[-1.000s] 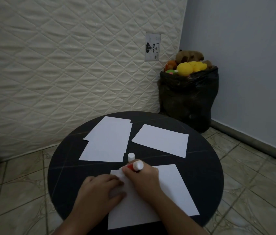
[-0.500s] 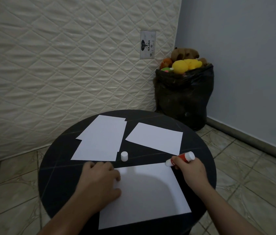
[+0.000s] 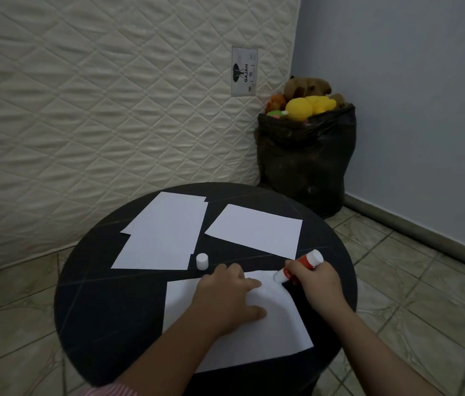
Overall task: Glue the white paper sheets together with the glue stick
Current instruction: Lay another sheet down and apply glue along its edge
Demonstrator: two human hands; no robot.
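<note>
Two hands: seen over a round black table (image 3: 105,304).
L hand (image 3: 225,298): laid flat on the near paper sheet (image 3: 257,341), fingers spread out, nothing gripped, sheet pressed down.
R hand (image 3: 318,284): closed round the glue stick (image 3: 299,267).
Glue stick: red w/ white ends, held tilted, low tip set on the far R corner of the near sheet, top end pointed up and to the R.
Cap (image 3: 202,261): small, white, stood upright on the table, just beside the stacked sheets (image 3: 165,235), apart from both hands.
Stacked sheets: far L on the table, edges not lined up.
Single sheet (image 3: 257,230): far R on the table, lying flat, not touched.
Black bag (image 3: 305,164): on the floor in the corner, filled w/ toys.
</note>
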